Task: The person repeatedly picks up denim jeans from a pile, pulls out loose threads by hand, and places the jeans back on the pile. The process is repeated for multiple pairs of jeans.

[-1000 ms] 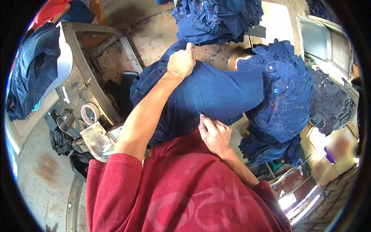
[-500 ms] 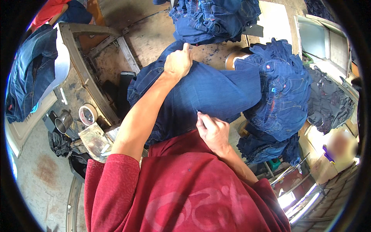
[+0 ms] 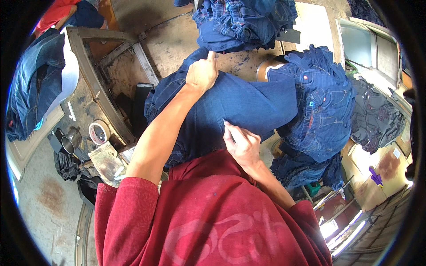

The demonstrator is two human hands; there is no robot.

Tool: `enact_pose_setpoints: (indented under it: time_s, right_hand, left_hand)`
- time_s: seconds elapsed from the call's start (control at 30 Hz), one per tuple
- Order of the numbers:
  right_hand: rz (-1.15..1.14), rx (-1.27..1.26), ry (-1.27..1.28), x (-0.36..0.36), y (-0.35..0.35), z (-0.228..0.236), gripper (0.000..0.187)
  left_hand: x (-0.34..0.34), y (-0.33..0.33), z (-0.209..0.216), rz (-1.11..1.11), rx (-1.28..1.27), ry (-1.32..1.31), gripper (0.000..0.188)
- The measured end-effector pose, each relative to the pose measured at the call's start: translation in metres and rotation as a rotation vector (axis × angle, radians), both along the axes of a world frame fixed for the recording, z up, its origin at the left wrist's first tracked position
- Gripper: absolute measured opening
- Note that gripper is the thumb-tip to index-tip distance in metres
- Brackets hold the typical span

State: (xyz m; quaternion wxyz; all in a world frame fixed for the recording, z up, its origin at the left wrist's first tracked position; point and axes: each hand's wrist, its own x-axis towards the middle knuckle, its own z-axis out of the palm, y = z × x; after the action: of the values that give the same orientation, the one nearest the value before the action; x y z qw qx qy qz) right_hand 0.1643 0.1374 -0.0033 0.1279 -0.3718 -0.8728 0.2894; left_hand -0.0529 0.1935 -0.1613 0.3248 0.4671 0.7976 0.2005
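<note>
Dark blue jeans (image 3: 253, 99) lie spread in front of me, one leg stretched out to the right. My left hand (image 3: 203, 74) is closed on the denim near its far edge, gripping a fold. Lower down, my right hand (image 3: 242, 144) rests over the leg with fingers pinched together. A small pale tip shows at its fingertips against the cloth, too small to name. Part of the jeans is hidden beneath my left forearm.
Denim garments are heaped at the far side (image 3: 244, 22) and in another pile (image 3: 326, 104) on the right. Dark clothes (image 3: 377, 115) lie beyond. At left are a wooden frame (image 3: 100, 88), a tape roll (image 3: 99, 132), a metal cup (image 3: 71, 142) and more jeans (image 3: 35, 84).
My right hand has shifted slightly away from me along the denim, still pinched. My left hand keeps its hold in nearly the same place.
</note>
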Motion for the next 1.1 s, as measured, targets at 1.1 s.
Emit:
enact_pose_setpoints:
  time_s: [1.1]
  right_hand:
    - [0.131,0.311,0.092,0.019,0.021,-0.041,0.015]
  left_hand:
    - [0.075,-0.186,0.156,0.027,0.327,0.380,0.018]
